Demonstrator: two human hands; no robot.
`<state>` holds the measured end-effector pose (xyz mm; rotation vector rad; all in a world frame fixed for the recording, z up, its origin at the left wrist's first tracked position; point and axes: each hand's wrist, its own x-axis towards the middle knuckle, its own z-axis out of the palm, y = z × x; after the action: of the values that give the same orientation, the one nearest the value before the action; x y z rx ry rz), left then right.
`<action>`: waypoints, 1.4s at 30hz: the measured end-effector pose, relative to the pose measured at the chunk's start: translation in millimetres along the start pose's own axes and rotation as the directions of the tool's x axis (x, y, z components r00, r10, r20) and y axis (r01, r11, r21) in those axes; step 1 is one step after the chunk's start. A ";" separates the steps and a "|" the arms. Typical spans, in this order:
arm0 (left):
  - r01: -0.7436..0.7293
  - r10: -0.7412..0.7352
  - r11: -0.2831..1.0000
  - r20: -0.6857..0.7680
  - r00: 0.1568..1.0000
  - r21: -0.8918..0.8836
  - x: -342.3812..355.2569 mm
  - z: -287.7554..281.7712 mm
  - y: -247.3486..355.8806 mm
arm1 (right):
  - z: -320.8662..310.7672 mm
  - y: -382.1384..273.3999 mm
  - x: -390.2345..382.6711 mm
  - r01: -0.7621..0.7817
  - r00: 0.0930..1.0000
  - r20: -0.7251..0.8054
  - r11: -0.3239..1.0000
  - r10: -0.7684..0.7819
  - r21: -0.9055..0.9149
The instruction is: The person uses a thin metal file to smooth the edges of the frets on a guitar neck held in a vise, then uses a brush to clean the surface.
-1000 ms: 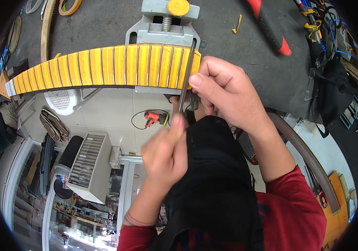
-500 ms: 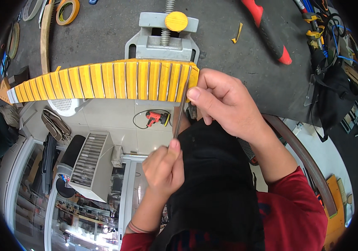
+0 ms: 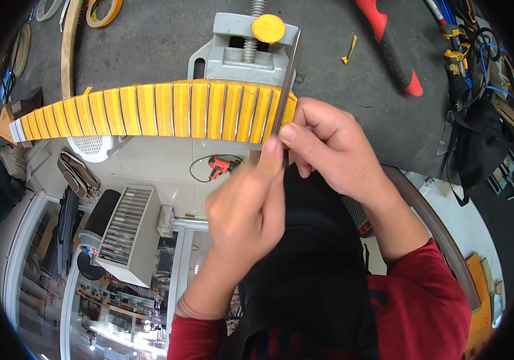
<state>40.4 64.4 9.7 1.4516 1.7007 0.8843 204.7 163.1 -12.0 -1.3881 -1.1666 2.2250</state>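
A guitar neck (image 3: 164, 111) lies crosswise in front of me, its fretboard masked with yellow tape between bare metal frets. My left hand (image 3: 246, 207), somewhat blurred, is closed round the near end of a slim metal file (image 3: 291, 66). The file runs away from me across the neck's right end, along the last frets, and its far tip reaches beside the grey vise (image 3: 251, 71). My right hand (image 3: 335, 147) is closed at that same end, thumb against the file and curled fingers at the neck's edge. What its fingertips touch underneath is hidden.
The dark workbench (image 3: 149, 42) holds a wooden strip (image 3: 69, 54), a roll of yellow tape (image 3: 113, 15), a red-and-black handled tool (image 3: 392, 51) and a tape scrap (image 3: 349, 49). Below, a red power tool (image 3: 219, 167) lies on the floor near a white cabinet (image 3: 143, 237).
My left hand has pushed the file away from me across the neck, close to my right hand. My right hand keeps its place at the neck's end. The whole view has shifted slightly.
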 end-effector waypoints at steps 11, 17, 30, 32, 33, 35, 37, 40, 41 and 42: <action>0.083 -0.082 0.984 0.012 0.997 -0.157 -14.4 -1.9 -3.8 | 3.1 6.6 1.3 0.081 0.995 -0.049 0.997 -0.081 -0.018; -0.016 0.004 0.986 -0.069 0.998 -0.169 -72.0 -1.7 -25.0 | 1.9 6.4 -2.1 0.086 0.993 -0.071 0.994 -0.091 -0.061; -0.074 0.070 0.995 -0.055 0.996 -0.073 -81.0 -4.6 -34.3 | 8.1 8.6 -3.7 0.129 0.984 -0.108 0.986 -0.140 -0.103; -0.056 0.052 0.996 -0.070 0.996 -0.064 -71.3 -3.2 -26.4 | 7.7 11.7 -3.3 0.134 0.983 -0.114 0.986 -0.144 -0.095; -0.070 0.061 0.994 -0.103 0.993 -0.088 -53.4 6.1 -25.0 | 7.0 13.5 -3.2 0.137 0.982 -0.121 0.987 -0.146 -0.084; -0.005 -0.006 0.991 -0.079 0.997 -0.134 -1.5 5.0 -10.5 | 11.8 10.5 -0.3 0.151 0.981 -0.118 0.987 -0.157 -0.053; -0.081 0.058 0.983 -0.143 0.988 -0.163 5.4 11.4 -15.2 | 13.4 12.3 -1.0 0.151 0.981 -0.122 0.988 -0.154 -0.032; -0.143 0.126 0.985 -0.164 0.978 -0.095 -55.0 10.7 -31.3 | 10.1 13.5 -1.7 0.158 0.977 -0.137 0.985 -0.166 -0.063; -0.158 0.144 0.985 -0.170 0.975 -0.073 -72.2 7.3 -33.0 | 10.2 12.6 -1.9 0.146 0.979 -0.132 0.985 -0.157 -0.087; -0.103 0.095 0.993 -0.119 0.988 -0.058 -84.6 3.5 -32.5 | 9.9 13.1 -2.0 0.133 0.981 -0.128 0.985 -0.148 -0.112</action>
<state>36.3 -23.5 -12.4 1.4771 1.6793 1.0868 199.6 148.8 -18.4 -1.4240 -1.3040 1.9667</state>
